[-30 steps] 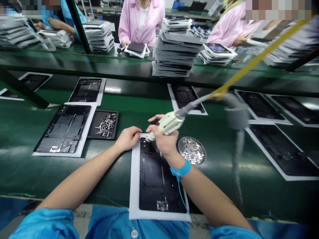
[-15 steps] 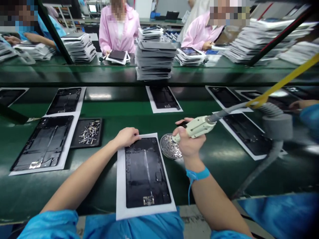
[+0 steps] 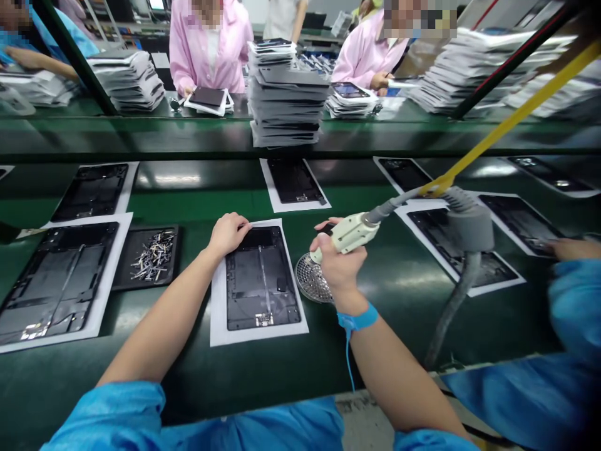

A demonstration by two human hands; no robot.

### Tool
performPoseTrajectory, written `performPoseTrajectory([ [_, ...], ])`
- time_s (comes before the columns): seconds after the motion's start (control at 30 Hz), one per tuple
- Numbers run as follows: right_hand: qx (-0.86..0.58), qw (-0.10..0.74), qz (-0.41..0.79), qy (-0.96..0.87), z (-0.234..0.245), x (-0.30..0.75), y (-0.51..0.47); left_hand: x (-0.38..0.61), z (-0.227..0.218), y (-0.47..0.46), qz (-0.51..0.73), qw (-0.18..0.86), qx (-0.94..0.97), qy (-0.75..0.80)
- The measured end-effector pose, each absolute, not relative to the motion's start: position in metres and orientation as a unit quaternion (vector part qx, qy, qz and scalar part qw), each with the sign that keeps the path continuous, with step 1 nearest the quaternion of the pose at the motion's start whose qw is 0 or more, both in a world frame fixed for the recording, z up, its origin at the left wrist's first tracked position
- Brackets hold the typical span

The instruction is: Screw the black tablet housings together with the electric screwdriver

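Note:
A black tablet back panel (image 3: 261, 279) lies on a white sheet (image 3: 218, 313) in front of me on the green belt. My left hand (image 3: 228, 232) rests curled on the panel's far left corner, pressing it down. My right hand (image 3: 339, 260) is closed round a cream electric screwdriver (image 3: 350, 233), its tip pointing down at a round metal dish of small screws (image 3: 310, 280) just right of the panel. A grey hose (image 3: 457, 275) and a yellow cord (image 3: 502, 125) run from the tool up to the right.
A black tray of screws (image 3: 149, 255) and another panel on a sheet (image 3: 51, 282) lie to the left. More panels sit farther along the belt (image 3: 292, 180). Stacked panels (image 3: 285, 100) and people in pink stand beyond. A co-worker's blue sleeve (image 3: 570, 294) is at the right.
The screwdriver went from the panel's top edge to the screw dish on the right. The panel on its sheet has slid away from me, my left hand still on its corner.

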State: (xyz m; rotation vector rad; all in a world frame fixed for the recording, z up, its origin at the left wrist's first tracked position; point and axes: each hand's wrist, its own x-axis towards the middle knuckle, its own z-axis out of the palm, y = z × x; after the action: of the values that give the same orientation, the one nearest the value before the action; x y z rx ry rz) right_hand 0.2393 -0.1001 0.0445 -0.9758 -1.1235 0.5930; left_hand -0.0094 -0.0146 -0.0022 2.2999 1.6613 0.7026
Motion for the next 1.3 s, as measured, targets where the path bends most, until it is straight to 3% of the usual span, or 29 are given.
performPoseTrajectory([
  [0.77,-0.391,0.717,0.29,-0.499,0.052,0.229,-0.119,-0.005,-0.002,-0.016,0.243,0.118,0.77,0.577],
  [0.97,-0.291,0.585,0.49,-0.577,0.046,0.199,-0.175,-0.002,0.0,-0.018,0.225,0.128,0.769,0.585],
  [1.1,-0.284,0.534,0.502,-0.619,0.034,0.19,-0.189,-0.001,0.003,-0.02,0.211,0.126,0.771,0.588],
  [1.3,-0.298,0.537,0.484,-0.624,0.029,0.186,-0.187,0.001,0.004,-0.021,0.204,0.129,0.768,0.593],
])
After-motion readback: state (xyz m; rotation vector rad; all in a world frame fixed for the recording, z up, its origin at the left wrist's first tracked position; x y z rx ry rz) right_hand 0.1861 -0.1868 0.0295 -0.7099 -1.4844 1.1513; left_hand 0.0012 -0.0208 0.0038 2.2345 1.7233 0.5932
